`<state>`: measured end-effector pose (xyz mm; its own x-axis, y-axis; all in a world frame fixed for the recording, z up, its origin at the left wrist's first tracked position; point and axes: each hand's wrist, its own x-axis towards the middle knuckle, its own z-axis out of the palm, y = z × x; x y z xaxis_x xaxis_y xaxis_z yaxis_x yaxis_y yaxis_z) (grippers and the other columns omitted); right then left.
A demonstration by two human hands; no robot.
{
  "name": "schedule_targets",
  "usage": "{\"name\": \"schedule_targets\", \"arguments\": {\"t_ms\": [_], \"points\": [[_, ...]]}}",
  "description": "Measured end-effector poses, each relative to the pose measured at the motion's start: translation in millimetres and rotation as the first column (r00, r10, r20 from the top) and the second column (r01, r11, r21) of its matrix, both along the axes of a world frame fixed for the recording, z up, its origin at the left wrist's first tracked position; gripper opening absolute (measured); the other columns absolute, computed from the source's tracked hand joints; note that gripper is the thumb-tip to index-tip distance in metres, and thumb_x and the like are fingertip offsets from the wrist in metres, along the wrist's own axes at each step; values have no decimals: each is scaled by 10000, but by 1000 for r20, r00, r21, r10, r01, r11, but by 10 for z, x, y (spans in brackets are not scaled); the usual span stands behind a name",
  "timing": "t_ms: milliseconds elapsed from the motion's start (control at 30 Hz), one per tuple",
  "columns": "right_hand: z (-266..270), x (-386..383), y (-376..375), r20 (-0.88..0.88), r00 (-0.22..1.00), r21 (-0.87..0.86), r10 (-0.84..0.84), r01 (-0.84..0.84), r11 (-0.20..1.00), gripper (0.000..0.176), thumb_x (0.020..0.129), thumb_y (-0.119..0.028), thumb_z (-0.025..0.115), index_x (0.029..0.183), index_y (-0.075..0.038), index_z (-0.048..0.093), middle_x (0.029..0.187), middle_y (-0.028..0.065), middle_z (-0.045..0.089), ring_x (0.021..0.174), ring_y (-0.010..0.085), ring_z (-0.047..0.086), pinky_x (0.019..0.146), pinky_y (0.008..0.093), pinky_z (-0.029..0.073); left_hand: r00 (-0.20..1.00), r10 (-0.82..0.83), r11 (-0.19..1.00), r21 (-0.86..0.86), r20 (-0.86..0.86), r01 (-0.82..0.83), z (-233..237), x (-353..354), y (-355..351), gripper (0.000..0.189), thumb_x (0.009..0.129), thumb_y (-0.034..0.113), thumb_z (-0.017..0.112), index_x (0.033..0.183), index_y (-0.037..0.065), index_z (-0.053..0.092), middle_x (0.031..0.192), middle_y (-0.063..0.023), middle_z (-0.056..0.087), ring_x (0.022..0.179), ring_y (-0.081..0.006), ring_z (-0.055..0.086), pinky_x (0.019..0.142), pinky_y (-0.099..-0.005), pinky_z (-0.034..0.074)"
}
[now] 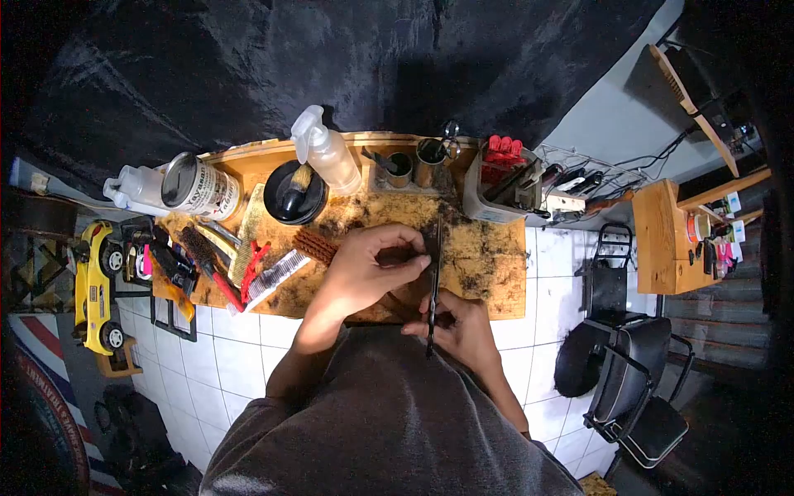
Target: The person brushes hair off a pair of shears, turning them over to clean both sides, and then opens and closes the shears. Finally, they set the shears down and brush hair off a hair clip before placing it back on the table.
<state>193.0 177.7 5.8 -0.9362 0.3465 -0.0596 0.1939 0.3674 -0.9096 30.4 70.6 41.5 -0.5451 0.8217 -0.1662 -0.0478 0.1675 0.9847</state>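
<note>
My left hand (370,269) and my right hand (463,329) meet over the worn wooden shelf (488,273). Between them is a long thin black tool (435,248), possibly a comb or razor, standing roughly upright in the view. My right hand grips its lower end. The fingertips of my left hand pinch it near the middle, with the fingers curled. The tool's upper tip points toward the metal cups (413,165) at the back of the shelf. My grey sleeves fill the bottom of the view.
On the shelf stand a spray bottle (327,153), a labelled can (198,188), a black bowl with a brush (295,194), a grey box of red clips (500,178), a brown brush (314,244) and combs (277,277). A yellow toy car (98,285) is at left, a black chair (628,372) at right.
</note>
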Motion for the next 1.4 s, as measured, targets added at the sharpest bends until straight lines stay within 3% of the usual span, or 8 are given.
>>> {"name": "schedule_targets", "arguments": {"t_ms": [167,233,333,467,533,633,867,1400], "points": [[-39,-8,-12,94,995,-1,-14,14,1000,402,658,-271,860,835,-16,604,580,37,578,542,90,512,514,268,420,988,70,997,41,-138,-65,-9,-57,1,116,843,-4,656,927,-36,584,873,-13,611,826,-45,564,737,-195,478],[15,-4,-5,161,987,-115,19,-1,993,446,695,-341,833,908,-19,608,722,105,626,607,206,584,606,330,485,986,104,994,53,-129,-98,-22,-78,-7,107,854,-20,634,938,-41,571,891,-27,613,847,-57,583,749,-199,487],[-6,17,21,91,996,-261,14,10,965,465,685,-342,841,924,-19,607,721,102,625,609,181,580,592,328,483,974,175,978,88,143,-189,13,-102,-17,106,877,-82,550,976,-57,522,938,-90,621,959,-146,639,798,-223,513],[24,-4,53,41,999,-194,23,-14,981,514,663,-356,853,950,-10,602,715,110,619,610,197,591,592,333,482,979,184,971,141,85,-194,-71,-112,-23,146,870,-56,585,1009,-43,539,946,-79,631,920,-125,639,780,-222,513],[73,-20,42,103,993,-73,58,-50,996,526,639,-308,875,975,-15,596,674,25,563,599,109,497,555,278,423,979,130,990,80,-159,-118,-54,-107,-13,171,862,-22,624,1023,-33,567,914,-61,644,862,-91,624,753,-214,502],[64,-32,5,66,995,-17,78,-77,997,523,626,-298,882,966,-20,598,652,12,523,585,105,477,546,278,417,993,120,987,109,-19,-118,19,-50,6,187,840,17,671,1011,-18,604,856,-31,646,812,-61,594,731,-209,485],[49,-20,-26,39,998,-49,50,-48,998,482,635,-287,878,920,-27,589,657,9,528,570,79,459,514,265,386,994,-30,999,40,-102,34,-105,-45,-41,170,809,43,711,951,-8,633,836,-10,647,807,-53,578,719,-215,480],[-161,48,-66,-50,999,-83,21,-25,996,321,691,-145,837,811,-8,572,652,30,522,613,118,485,561,268,422,991,122,987,95,45,-126,-71,-51,1,210,818,9,691,989,-26,574,904,-40,637,831,-67,572,720,-215,472]]}}
